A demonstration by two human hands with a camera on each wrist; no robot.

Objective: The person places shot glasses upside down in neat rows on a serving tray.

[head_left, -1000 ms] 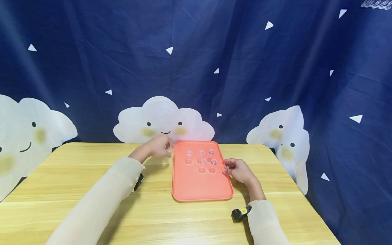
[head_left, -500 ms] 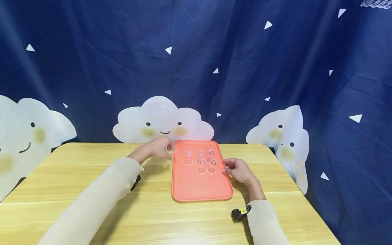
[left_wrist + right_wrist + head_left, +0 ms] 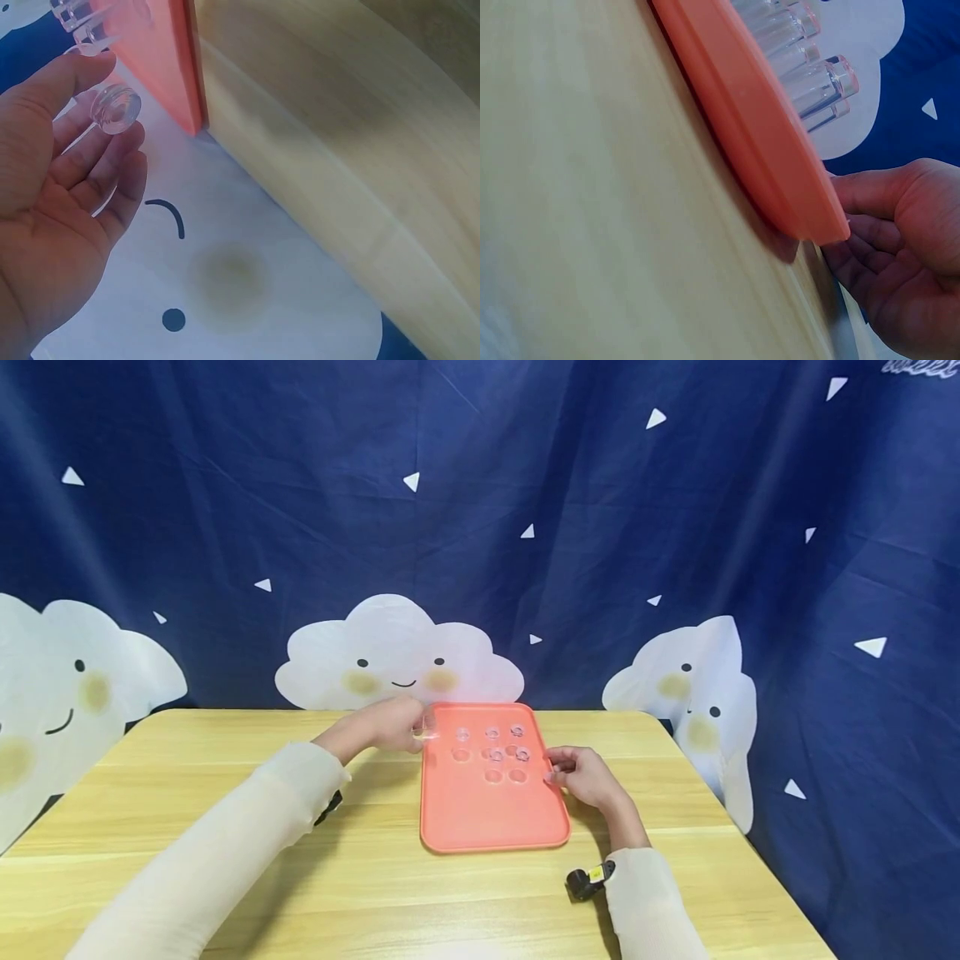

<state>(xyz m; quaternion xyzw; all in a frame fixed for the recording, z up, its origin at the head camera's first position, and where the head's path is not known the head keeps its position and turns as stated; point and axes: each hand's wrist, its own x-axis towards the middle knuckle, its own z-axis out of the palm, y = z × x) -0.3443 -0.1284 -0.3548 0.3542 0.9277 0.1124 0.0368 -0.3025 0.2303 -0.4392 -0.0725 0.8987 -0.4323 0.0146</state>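
Observation:
On the table lies a coral-pink tray (image 3: 495, 818), carrying several small clear glasses (image 3: 522, 755) that stand in its far half. My left hand (image 3: 392, 723), at the tray's far left edge, holds one more clear glass (image 3: 118, 110) between thumb and curled fingers. In the left wrist view the held glass has a round end toward the camera, and part of it is hidden by the fingers. My right hand (image 3: 588, 777) grips the tray's right rim, with the thumb above and the fingers at the edge (image 3: 885, 232).
The light wooden table (image 3: 337, 877) ends just beyond the tray at a dark blue curtain (image 3: 480, 527) with clouds on it. A black wrist camera (image 3: 583, 883) sits by the right cuff, close to the table top.
My left hand has shifted slightly right, bringing its glass to the tray's far left edge. The right hand, the tray and the standing glasses have stayed in place.

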